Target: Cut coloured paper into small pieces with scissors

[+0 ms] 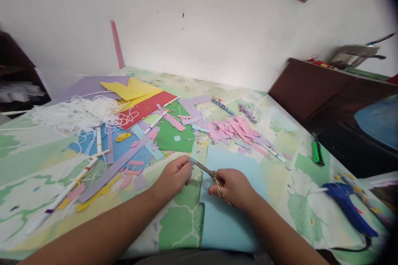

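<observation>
My right hand is closed on the gold-coloured handles of a pair of scissors, whose blades point left. The blade tips meet a small light blue paper piece pinched in my left hand; most of that piece is hidden by the fingers. Beneath my right hand lies a light blue sheet with an uneven left edge. Just beyond it are pink paper scraps in a loose pile. A green sheet is a little past my left hand.
White string lies tangled at left, near yellow, red and purple sheets. Paper strips and white sticks are scattered there. On the right are a green cutter and a blue glue gun with its cord.
</observation>
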{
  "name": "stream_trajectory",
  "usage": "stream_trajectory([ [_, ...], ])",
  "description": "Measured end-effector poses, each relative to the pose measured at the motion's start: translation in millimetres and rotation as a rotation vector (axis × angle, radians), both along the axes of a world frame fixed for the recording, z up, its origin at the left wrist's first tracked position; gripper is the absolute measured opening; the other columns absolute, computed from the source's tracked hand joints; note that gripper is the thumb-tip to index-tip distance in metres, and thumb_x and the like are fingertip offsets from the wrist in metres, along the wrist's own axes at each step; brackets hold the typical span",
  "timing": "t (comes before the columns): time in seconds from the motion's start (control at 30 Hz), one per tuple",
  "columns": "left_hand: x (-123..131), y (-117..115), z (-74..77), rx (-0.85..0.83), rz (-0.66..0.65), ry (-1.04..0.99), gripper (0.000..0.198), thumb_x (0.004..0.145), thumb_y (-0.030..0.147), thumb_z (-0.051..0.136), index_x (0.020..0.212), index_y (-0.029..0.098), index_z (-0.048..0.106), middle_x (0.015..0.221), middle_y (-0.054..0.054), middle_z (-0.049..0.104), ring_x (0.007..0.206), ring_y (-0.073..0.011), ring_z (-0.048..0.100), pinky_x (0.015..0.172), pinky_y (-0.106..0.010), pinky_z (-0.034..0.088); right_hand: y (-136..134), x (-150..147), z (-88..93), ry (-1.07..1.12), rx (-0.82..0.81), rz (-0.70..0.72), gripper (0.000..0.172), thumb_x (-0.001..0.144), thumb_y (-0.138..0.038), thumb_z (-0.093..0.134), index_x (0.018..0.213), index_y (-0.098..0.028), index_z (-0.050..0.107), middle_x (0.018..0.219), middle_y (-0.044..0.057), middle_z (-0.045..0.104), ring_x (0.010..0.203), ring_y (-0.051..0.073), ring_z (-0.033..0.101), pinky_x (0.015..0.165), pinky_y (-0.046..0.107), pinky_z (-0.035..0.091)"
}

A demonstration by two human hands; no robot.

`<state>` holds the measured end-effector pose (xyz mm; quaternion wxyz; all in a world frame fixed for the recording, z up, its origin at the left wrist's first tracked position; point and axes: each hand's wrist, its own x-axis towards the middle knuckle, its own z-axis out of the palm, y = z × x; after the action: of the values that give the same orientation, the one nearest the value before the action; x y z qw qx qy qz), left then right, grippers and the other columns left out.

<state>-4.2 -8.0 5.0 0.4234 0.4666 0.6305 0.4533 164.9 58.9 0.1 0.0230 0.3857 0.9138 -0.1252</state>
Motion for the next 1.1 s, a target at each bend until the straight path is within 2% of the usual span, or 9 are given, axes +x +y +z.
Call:
stream_trajectory([
  [0.23,2,0,-0.8,0.017,-0.024,0.025,0.026,0.075,0.036,0.034,0.063,0.017,0.047,0.044,0.006,0.041,0.042,-0.0081,0.036,0.043,-0.020,0.029,2,2,0.0,0.013,-0.005,0.006,0.050,0.067,-0.064,0.031,0.061,-0.018,0.050,0.056,-0.001,0.048,0.051,0.009,0.037,0.045,0.020,0.019],
  [0.37,5,0,2.1,-0.026,-0.009,0.007,0.024,0.075,0.036,0.035,0.063,0.018,0.045,0.042,0.007,0.040,0.040,-0.0073,0.034,0.042,-0.020,0.028,2,2,0.5,0.021,-0.021,-0.014,0.053,0.064,-0.067,0.030,0.061,-0.018,0.049,0.056,-0.001,0.049,0.051,0.010,0.039,0.044,0.020,0.019],
  [0.53,8,0,5.7,0.000,0.004,0.013,0.023,0.074,0.033,0.037,0.060,0.017,0.044,0.042,0.007,0.040,0.041,-0.0079,0.036,0.043,-0.020,0.029,2,1,2.4,0.009,-0.040,-0.013,0.054,0.064,-0.067,0.029,0.062,-0.018,0.051,0.057,0.000,0.051,0.052,0.010,0.041,0.045,0.020,0.020],
  [1.1,10,3,1.7,0.030,-0.039,-0.018,0.025,0.077,0.033,0.034,0.059,0.018,0.042,0.045,0.007,0.038,0.045,-0.0079,0.036,0.048,-0.020,0.029,3,2,1.8,0.054,-0.040,0.002,0.051,0.067,-0.064,0.029,0.058,-0.017,0.048,0.055,0.000,0.050,0.051,0.010,0.039,0.044,0.020,0.019],
])
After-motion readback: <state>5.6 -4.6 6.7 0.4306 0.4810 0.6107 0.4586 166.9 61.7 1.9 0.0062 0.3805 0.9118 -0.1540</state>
